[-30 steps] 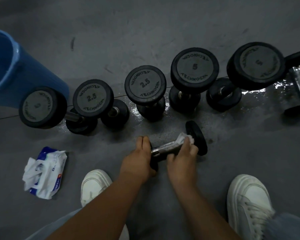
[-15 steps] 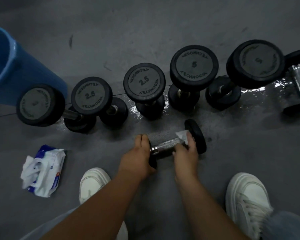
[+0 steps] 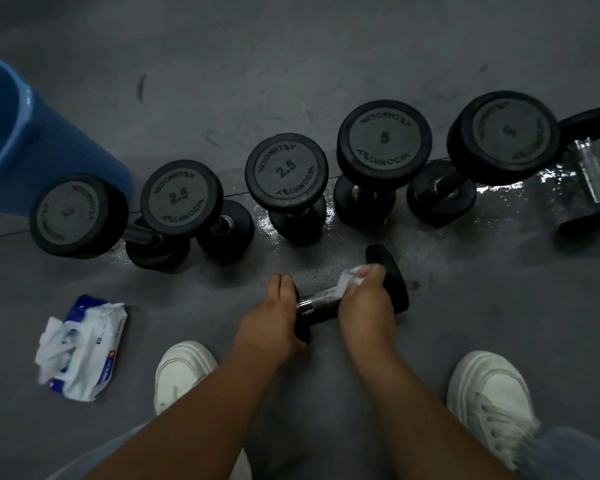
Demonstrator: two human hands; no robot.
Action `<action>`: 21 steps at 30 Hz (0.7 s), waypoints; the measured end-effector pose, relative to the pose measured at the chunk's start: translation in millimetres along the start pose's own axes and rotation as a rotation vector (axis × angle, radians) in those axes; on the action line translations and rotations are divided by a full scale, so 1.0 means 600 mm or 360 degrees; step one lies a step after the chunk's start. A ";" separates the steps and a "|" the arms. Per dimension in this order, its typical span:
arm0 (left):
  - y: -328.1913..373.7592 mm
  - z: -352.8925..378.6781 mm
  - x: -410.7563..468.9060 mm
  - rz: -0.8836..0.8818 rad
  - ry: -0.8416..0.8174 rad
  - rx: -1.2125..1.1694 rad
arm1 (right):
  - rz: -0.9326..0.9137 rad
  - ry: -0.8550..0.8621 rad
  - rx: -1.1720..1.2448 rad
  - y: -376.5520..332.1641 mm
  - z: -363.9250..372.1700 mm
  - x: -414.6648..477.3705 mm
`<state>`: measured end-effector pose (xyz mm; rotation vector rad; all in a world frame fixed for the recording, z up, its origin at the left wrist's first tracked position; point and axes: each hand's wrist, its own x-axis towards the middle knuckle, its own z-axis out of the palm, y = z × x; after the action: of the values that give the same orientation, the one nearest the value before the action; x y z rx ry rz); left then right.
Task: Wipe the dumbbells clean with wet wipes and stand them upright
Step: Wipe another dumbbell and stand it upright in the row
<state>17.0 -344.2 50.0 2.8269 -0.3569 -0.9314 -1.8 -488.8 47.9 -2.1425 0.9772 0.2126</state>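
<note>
Black rubber-ended dumbbell with a knurled chrome handle (image 3: 321,296) lies at frame centre on the grey floor (image 3: 499,306). I see the left hand (image 3: 271,320) curled round its near head and the right hand (image 3: 366,306) wrapping a white wet wipe (image 3: 352,277) round the handle. Upright black dumbbells (image 3: 286,171) stand just above; bare floor opens to the right.

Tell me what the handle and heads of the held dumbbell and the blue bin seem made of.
Handle: probably chromed steel; it glints and looks knurled. Heads: likely rubber, matte black, no shine. Blue bin: apparently smooth plastic, evenly coloured, thin rim.
</note>
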 end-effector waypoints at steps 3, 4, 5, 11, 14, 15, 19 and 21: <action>-0.001 0.003 0.000 0.0000 0.0021 -0.0004 | 0.0027 -0.0055 -0.0156 0.015 0.017 -0.017; -0.002 0.005 0.000 0.0003 0.0030 -0.0003 | 0.0016 -0.0038 -0.0082 0.025 0.028 -0.032; -0.002 0.006 0.000 0.0006 0.0035 -0.0007 | 0.0022 -0.0008 0.0046 0.032 0.035 -0.049; -0.002 0.004 -0.001 0.0018 0.0036 -0.0002 | -0.0263 0.0201 -0.0020 0.028 0.031 -0.054; 0.000 -0.002 -0.001 0.0010 0.0032 0.0015 | -0.0253 0.0117 -0.0185 0.014 0.019 -0.057; -0.001 -0.003 -0.001 0.0010 0.0025 0.0023 | -0.0214 0.0051 -0.0166 0.017 0.019 -0.070; -0.001 0.000 0.001 0.0006 0.0026 0.0030 | -0.0096 -0.0165 -0.0177 0.048 0.038 -0.107; -0.002 0.002 0.002 0.0009 0.0041 0.0036 | -0.0107 -0.0029 0.0091 0.037 0.039 -0.084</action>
<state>17.3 -343.6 48.1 2.8540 -0.3743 -0.8949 -49.0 -452.5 40.3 -2.1143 0.8888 0.1689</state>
